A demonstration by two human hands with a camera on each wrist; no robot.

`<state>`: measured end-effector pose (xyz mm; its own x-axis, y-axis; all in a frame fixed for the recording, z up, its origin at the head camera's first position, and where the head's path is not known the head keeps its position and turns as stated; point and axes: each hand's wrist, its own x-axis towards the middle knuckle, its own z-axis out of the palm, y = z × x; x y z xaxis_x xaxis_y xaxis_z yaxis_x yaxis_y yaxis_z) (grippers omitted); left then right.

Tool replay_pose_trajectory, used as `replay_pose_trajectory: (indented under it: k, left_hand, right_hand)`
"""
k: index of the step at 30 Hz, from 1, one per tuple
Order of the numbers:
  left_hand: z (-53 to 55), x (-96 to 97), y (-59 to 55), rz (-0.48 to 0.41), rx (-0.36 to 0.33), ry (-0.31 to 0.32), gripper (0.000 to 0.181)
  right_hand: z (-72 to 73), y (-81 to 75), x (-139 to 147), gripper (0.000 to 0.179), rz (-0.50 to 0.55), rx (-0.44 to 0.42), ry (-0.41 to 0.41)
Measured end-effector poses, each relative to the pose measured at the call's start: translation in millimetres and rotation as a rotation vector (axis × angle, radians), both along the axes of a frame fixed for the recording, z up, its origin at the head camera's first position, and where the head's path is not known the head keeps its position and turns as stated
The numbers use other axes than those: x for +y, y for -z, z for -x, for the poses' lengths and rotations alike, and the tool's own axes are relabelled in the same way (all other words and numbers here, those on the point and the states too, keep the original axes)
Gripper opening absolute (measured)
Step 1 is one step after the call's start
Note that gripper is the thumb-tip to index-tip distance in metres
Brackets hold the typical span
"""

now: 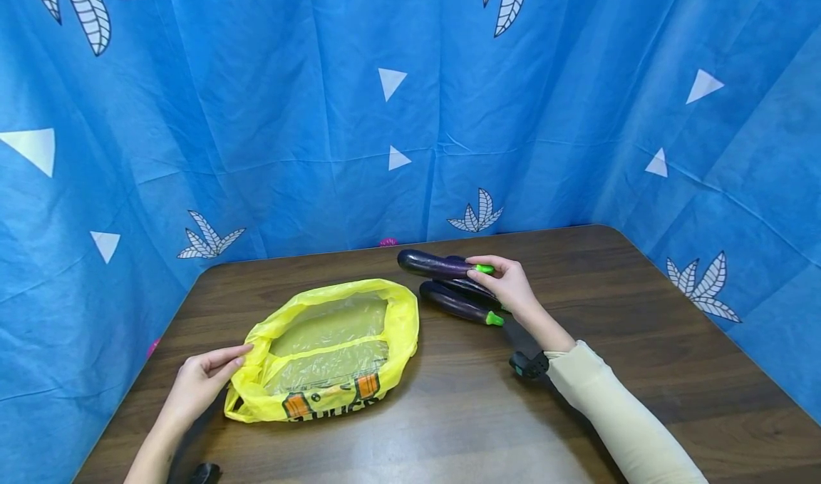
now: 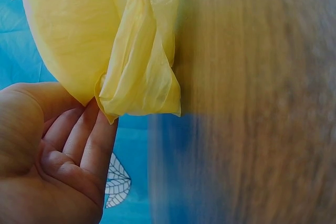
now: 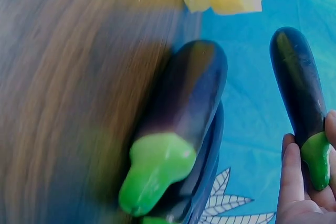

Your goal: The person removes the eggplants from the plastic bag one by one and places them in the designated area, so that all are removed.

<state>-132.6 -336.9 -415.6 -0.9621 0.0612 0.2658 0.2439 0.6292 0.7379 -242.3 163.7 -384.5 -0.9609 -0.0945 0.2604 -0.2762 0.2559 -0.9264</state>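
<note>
My right hand [image 1: 504, 282] pinches an eggplant [image 1: 431, 264] by its green stem end, its dark body pointing left above the others. In the right wrist view the held eggplant [image 3: 299, 77] stands apart from the pile. Below it on the table lie more eggplants, the nearest eggplant [image 1: 454, 303] with its green cap toward the right. My left hand [image 1: 199, 388] pinches the left rim of a yellow plastic bag [image 1: 402, 320], whose wide mouth gapes upward. Seen from the left wrist, thumb and fingers meet at a folded corner of the bag [image 2: 136, 66].
A brown wooden table [image 1: 449, 413] carries everything. Behind it and along its sides hangs a blue curtain [image 1: 288, 113] with leaf and triangle prints. Black wrist devices show at both arms, one wrist camera [image 1: 529, 364] close over the tabletop.
</note>
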Motion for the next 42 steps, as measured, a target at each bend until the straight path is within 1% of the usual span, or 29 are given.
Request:
replay_pose_trajectory:
  k: [7,13,20,29,34,38,42]
  left_hand:
    - [-0.4,0.2,1.2,-0.008,0.005,0.007,0.025]
    - [0.0,0.7,1.0,-0.009,0.013,0.011,0.024]
    - [-0.6,1.5,1.3,-0.015,0.018,0.015,0.024]
    - [-0.1,-0.3,1.3,-0.013,0.018,0.012,0.025]
    - [0.6,0.1,0.8,-0.015,0.013,0.013,0.025]
    - [0.6,0.5,0.6,-0.022,0.004,0.01,0.026]
    - [0.0,0.3,0.8,-0.019,-0.005,0.003,0.026]
  right_hand:
    - [0.3,4.0,15.7,0.035,-0.025,0.003,0.048]
    - [2.7,6.8,26.3,0.033,-0.024,0.006,0.094]
    - [6.8,10.7,38.7,0.035,-0.026,0.013,0.128]
    - [16.3,16.2,50.1,0.037,0.019,-0.036,0.177]
    - [21.5,21.4,55.9,0.037,0.01,-0.068,0.209]
    - [25.3,27.4,61.8,0.039,-0.011,-0.082,0.236]
    - [29.5,30.1,66.1,0.038,-0.02,-0.093,0.255]
